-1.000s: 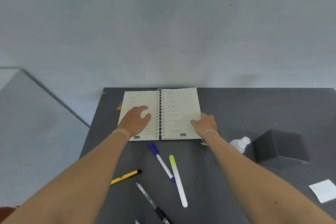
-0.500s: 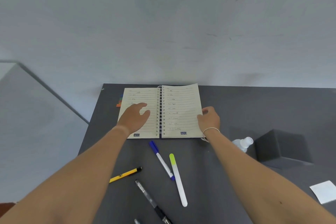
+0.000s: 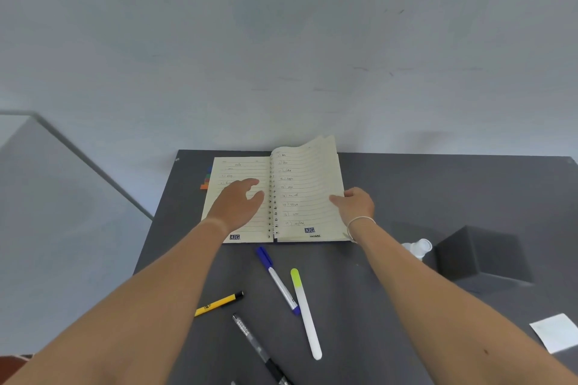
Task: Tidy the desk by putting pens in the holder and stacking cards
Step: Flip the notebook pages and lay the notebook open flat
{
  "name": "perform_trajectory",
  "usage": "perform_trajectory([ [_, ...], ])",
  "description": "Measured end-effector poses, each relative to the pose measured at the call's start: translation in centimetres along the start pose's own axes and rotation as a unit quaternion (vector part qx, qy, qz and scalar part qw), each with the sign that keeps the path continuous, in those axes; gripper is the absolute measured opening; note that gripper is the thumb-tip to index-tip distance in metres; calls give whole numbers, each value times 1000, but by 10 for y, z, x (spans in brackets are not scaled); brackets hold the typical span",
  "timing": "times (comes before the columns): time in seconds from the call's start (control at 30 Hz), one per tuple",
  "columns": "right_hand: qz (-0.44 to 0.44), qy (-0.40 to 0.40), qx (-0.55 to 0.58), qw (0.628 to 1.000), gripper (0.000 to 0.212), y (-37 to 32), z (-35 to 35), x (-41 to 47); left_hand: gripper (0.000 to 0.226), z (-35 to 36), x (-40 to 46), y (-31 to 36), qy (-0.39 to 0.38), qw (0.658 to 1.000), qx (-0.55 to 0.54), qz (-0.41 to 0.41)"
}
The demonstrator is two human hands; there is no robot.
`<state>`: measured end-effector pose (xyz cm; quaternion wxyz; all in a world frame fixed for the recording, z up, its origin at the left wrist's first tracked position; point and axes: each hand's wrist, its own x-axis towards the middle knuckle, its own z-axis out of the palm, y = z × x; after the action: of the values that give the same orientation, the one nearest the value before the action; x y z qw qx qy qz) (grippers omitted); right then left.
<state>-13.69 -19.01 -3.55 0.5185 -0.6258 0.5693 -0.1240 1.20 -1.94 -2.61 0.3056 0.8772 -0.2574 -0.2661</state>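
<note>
On the dark bench an open spiral notebook lies near the far edge. The left hand rests flat on its left page, fingers spread and gripping nothing, while the right hand pinches the outer edge of the right-hand pages, which rise and curl at the far corner. The task's own things lie nearer the person: a blue-capped pen, a white pen with a yellow-green tip just beside it, a yellow pen to the left, and a black pen running out of the lower edge. A white card sits at the right edge, well apart from the pens. A dark block-like box stands to the right with a small white bottle beside it; whether that box is the holder I cannot tell. The pens look light, stiff and smooth, likely to roll if nudged, so a pinch at mid-barrel seems best. The card looks thin and flat; sliding it to the bench edge or lifting a corner would probably serve.
</note>
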Motion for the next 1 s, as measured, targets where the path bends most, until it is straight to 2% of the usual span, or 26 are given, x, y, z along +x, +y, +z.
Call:
perform_trajectory([
  [0.17, -32, 42, -1, 999, 20, -2, 1, -3, 45, -4, -1, 0, 5, 1000, 1, 0],
  [0.43, -54, 61, -66, 994, 8, -3, -6, -5, 45, -11, -4, 0, 7, 1000, -8, -3],
  [0.73, -121, 82, -125, 981, 10, -10, -9, -18, 44, -18, -10, 8, 20, 1000, -12, 3],
  [0.87, -133, 28, -35, 990, 6, -19, -6, -27, 43, -25, -14, 10, 29, 999, -20, 8],
  [1.0, -83, -65, 57, 993, 17, -32, -4, -37, 43, -32, -18, 11, 31, 999, -39, 15],
])
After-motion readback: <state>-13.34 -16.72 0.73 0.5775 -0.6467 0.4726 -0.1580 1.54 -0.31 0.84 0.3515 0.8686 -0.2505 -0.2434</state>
